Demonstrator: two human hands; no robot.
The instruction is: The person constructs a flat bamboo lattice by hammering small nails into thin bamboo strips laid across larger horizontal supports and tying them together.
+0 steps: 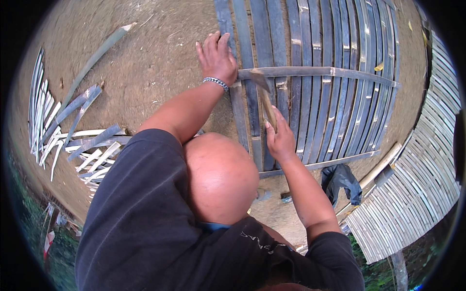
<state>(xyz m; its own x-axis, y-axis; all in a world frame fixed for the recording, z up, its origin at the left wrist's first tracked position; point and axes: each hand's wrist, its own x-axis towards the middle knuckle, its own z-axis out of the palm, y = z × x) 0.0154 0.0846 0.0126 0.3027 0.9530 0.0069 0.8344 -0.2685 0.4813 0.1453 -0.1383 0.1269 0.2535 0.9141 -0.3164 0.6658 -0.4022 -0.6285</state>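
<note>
Dark shirt [141, 208], hammer [265, 99] in right hand [282, 138]

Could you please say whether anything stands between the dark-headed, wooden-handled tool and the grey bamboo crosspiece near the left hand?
Nothing visible does: the tool in the right hand overlaps the crosspiece in view, though any gap is unclear. The left hand is off left.

A panel of split bamboo slats [331, 116], grey-blue with pale nodes, lies flat on bare soil. 1 narrow bamboo crosspiece [310, 71] spans its middle; a lower strip [320, 165] runs along the near ends. The wooden-handled hammer [266, 103] is slanted, its dark head over the crosspiece's left part.
</note>
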